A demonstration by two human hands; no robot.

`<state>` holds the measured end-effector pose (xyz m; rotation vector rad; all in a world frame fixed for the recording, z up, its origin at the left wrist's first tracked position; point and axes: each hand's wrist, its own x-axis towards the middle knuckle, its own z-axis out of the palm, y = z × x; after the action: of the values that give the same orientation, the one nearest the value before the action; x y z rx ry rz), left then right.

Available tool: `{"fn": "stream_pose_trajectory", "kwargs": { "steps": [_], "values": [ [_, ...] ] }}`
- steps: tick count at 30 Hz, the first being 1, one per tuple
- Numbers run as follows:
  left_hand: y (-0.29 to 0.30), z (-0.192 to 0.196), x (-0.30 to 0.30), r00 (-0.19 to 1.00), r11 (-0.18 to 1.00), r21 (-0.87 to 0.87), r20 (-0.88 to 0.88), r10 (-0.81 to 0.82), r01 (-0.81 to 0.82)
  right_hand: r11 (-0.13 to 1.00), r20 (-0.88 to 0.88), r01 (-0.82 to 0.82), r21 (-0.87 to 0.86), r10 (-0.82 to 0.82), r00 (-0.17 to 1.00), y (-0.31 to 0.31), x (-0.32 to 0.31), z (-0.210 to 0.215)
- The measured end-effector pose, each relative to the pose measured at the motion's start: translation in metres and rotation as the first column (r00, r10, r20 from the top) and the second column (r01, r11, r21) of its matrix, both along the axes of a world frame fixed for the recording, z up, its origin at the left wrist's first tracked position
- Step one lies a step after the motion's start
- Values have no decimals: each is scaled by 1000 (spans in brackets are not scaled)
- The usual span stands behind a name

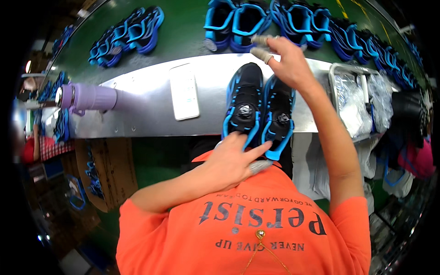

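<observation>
Round black dials [244, 111] look fitted on my black-and-blue sneakers [246, 87], paired on the silver metal bench [146, 107]; what's left, I can't tell. Left hand [233, 158] spread at their heels, grip unclear; right hand [291, 63] past their toes, fingers apart.

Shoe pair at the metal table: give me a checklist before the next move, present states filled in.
1. Shoe pair side by side, toes pointing away: ok.
2. Whole pair inside the near edge of the metal table: not ok, the heels reach past it in this view.
3. Left grip at the heel end: ok; how firmly it holds: cannot tell.
4. Right grip off the pair: ok, stretched out beyond the toes.
5. Right grip touching the upright shoe behind: cannot tell.
6. Phone apart from the pair: ok, to its left.
</observation>
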<state>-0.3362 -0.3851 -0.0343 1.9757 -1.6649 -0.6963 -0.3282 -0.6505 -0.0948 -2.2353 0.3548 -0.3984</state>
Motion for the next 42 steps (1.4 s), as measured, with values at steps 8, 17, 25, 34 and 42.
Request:
{"fn": "stream_pose_trajectory", "kwargs": {
  "steps": [8,17,25,34,42],
  "values": [
    [-39,16,43,996,955,285,19,-88,79,832,-407,-210,-514,-20,913,10,114,-13],
    [-12,109,193,868,863,195,-84,489,-467,842,-136,-91,-531,21,991,-31,97,-62],
    [-82,-32,371,785,900,127,549,287,-418,659,-200,-78,-748,-112,973,-148,-5,-68],
    [8,-50,209,837,800,-377,105,538,-467,928,-451,-77,-366,-105,886,-114,23,-52],
    [77,-58,76,785,852,-54,362,502,-520,961,-365,17,-275,-120,923,-92,34,-36]
  ]
}}
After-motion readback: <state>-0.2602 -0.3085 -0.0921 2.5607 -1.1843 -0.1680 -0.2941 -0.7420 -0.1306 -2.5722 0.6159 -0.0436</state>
